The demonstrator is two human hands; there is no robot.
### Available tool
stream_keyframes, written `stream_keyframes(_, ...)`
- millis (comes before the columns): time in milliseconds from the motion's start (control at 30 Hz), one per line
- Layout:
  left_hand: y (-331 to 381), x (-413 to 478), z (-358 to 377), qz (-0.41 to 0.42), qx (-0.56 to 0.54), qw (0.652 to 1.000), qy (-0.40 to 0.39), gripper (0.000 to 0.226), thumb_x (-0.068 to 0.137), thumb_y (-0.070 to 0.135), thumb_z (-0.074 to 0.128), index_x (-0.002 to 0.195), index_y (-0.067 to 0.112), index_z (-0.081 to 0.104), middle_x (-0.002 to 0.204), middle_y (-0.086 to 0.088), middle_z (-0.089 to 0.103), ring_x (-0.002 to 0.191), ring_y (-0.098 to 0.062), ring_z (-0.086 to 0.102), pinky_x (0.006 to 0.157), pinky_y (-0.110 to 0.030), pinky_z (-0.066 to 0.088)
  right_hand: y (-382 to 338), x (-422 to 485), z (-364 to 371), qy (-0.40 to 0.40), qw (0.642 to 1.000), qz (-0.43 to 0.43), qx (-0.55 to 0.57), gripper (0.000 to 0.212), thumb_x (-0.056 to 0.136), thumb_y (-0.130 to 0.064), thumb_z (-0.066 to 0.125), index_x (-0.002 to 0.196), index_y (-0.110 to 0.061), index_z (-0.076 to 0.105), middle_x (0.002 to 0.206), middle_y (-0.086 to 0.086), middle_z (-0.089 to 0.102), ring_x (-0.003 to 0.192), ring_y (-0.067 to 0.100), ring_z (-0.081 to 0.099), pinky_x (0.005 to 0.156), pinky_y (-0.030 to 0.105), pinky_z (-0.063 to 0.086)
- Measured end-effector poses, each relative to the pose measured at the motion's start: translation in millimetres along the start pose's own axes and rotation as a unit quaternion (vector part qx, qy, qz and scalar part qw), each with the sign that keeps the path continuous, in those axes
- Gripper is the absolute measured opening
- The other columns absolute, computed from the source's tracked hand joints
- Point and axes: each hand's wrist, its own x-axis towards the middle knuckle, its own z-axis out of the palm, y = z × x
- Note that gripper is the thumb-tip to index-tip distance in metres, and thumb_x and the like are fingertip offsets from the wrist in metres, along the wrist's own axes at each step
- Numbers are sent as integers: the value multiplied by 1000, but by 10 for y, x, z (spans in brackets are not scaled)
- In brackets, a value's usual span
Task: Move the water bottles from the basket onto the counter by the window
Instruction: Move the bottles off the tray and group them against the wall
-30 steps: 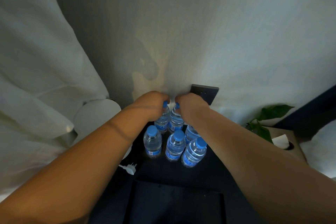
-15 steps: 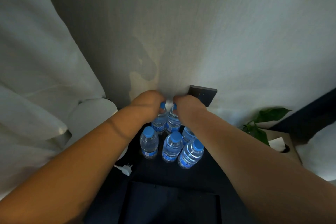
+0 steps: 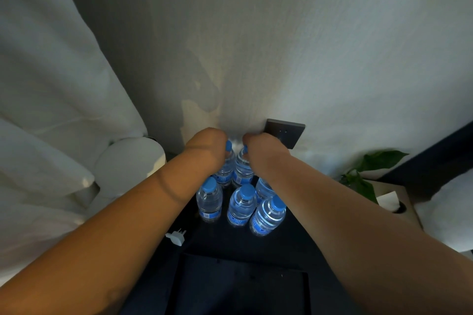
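Observation:
Several small clear water bottles with blue caps and blue labels stand together on a dark counter (image 3: pixel 294 245) against the wall. My left hand (image 3: pixel 207 148) grips the cap end of the back-left bottle (image 3: pixel 225 169). My right hand (image 3: pixel 263 153) grips the top of the bottle beside it (image 3: pixel 242 170). Nearer me stand three more bottles, at the left (image 3: pixel 209 202), the middle (image 3: pixel 242 206) and the right (image 3: pixel 268 215). Another bottle (image 3: pixel 263 188) is half hidden under my right wrist. No basket is in view.
A dark switch plate (image 3: pixel 288 132) sits on the wall just behind my right hand. White curtains (image 3: pixel 51 110) hang at the left above a round white object (image 3: pixel 128 163). A white plug (image 3: pixel 176 236) lies on the counter's left edge. A green plant (image 3: pixel 368 174) and a tissue box (image 3: pixel 391 199) stand at the right.
Both hands stay on the tops of the two back bottles. The view has shifted slightly; the bottles have not visibly moved.

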Motion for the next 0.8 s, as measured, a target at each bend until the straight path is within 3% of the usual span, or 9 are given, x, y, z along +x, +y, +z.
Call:
stream_keyframes(100,-14,-10,-64,25,-2,1000,-10,26,99,14,60,123,7,66,121,-14,65,109,-28,63,92,-35,51,-8,11,2,-2,1000,9,3,14,95,-12,67,106,-17,59,81,1,54,80,23,55,72,36,50)
stream_keyframes(233,-66,-35,-82,68,6,998,11,34,98,14,62,132,13,61,126,-9,62,109,-25,61,88,-32,49,-41,27,-23,-21,1000,8,0,27,95,-11,67,121,-14,61,88,2,55,88,25,59,73,35,49)
stream_keyframes(300,-56,-39,-54,54,1,998,21,27,97,24,65,120,10,64,117,-10,65,101,-25,63,83,-33,50,-44,23,-29,-20,1000,8,-1,28,95,-11,67,123,-13,60,95,5,58,90,25,60,73,35,49)
stream_keyframes(400,-17,-24,-20,21,-28,999,38,28,96,33,66,105,7,66,105,-13,67,94,-27,65,78,-36,51,-26,19,-17,-14,1000,7,3,26,94,-9,67,120,-12,61,81,1,48,83,23,55,73,35,48)
stream_keyframes(667,-14,21,-49,47,-12,999,12,25,99,16,61,122,8,67,118,-13,65,105,-27,63,88,-34,50,-9,23,1,-14,1000,3,-4,24,92,-6,67,114,-13,61,88,4,58,81,23,54,71,35,48)
stream_keyframes(800,-78,3,-36,64,-26,997,35,31,97,21,66,126,11,65,121,-11,65,106,-27,61,88,-34,49,-18,45,6,-15,1000,0,-5,29,92,-6,68,118,-13,60,96,5,61,90,26,61,71,35,47)
